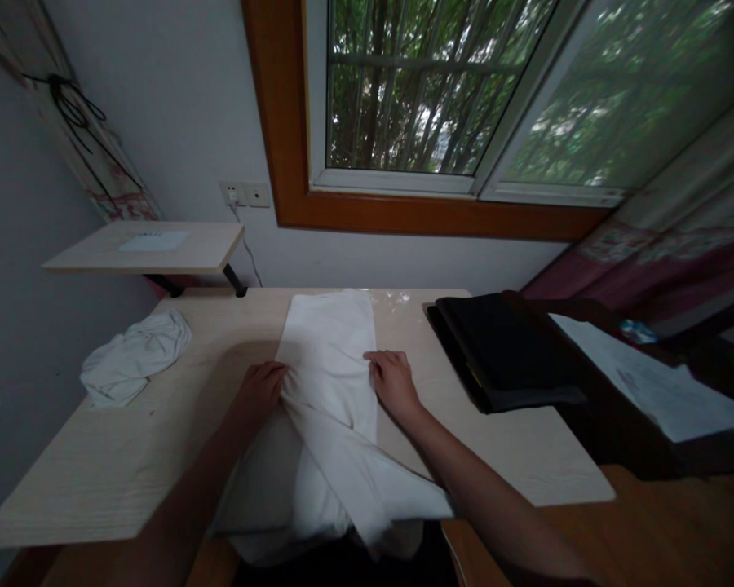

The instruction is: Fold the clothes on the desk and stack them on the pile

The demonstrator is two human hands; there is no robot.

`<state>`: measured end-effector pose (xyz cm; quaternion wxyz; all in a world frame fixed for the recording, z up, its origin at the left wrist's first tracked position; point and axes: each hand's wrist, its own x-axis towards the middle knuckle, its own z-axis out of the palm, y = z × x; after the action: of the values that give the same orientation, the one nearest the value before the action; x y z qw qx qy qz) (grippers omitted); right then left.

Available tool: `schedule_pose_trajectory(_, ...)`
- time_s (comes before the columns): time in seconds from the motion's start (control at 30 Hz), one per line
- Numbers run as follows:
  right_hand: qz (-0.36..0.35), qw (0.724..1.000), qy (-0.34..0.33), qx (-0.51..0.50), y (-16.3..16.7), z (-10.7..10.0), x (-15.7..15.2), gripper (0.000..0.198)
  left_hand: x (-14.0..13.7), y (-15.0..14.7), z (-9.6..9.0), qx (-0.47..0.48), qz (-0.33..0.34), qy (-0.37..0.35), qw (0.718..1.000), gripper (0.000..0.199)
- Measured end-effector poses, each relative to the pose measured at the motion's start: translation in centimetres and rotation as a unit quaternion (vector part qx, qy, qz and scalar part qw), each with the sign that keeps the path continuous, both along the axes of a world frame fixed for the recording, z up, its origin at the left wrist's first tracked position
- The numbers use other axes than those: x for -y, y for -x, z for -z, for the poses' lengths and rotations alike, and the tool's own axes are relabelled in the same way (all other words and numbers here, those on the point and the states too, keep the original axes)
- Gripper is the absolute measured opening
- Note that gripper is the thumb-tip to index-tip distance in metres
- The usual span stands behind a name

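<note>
A white garment (333,334) lies lengthwise on the light wooden desk (189,456), its far part folded into a flat, narrow strip. Toward me the cloth spreads out, with sleeve-like bands crossing over each other and hanging past the front edge. At the strip's left edge, the fingers of my left hand (263,391) are closed on the cloth. Opposite, my right hand (395,379) pinches the right edge between thumb and fingers. Small wrinkles run across the fabric between both hands.
A crumpled white cloth (135,359) lies at the desk's left. Behind it stands a raised shelf (201,244) with a paper label. Black folders (495,342) lie at the right, near a white sheet (654,379) on a dark surface. A window is behind the desk.
</note>
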<state>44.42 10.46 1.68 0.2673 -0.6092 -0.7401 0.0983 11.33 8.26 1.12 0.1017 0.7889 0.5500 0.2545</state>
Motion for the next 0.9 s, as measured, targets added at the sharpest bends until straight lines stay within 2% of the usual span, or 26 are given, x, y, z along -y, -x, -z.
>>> schedule_pose_trajectory(0.3, 0.037, 0.997, -0.001, 0.072, -0.6, 0.1, -5.1, 0.036, -4.0, -1.5, 0.1, -0.030, 0.016, -0.023, 0.999, 0.035)
schedule_pose_trajectory(0.47, 0.060, 0.989, 0.033, 0.134, -0.8, -0.3, -8.5, 0.040, -6.8, -2.3, 0.5, -0.073, 0.019, -0.056, 0.996, 0.036)
schedule_pose_trajectory(0.57, 0.049, 0.984, 0.047, 0.167, -0.7, -0.5, -10.3, 0.043, -7.9, -2.7, 0.8, -0.098, 0.015, -0.085, 0.991, 0.035)
schedule_pose_trajectory(0.8, -0.007, 0.982, 0.058, 0.182, 0.8, -1.0, -13.5, 0.046, -7.2, -2.7, 0.5, -0.136, -0.066, -0.124, 0.981, 0.029)
schedule_pose_trajectory(0.9, -0.007, 0.982, 0.050, 0.179, 1.3, -0.9, -13.9, 0.046, -6.7, -2.4, 0.5, -0.141, -0.074, -0.128, 0.979, 0.031)
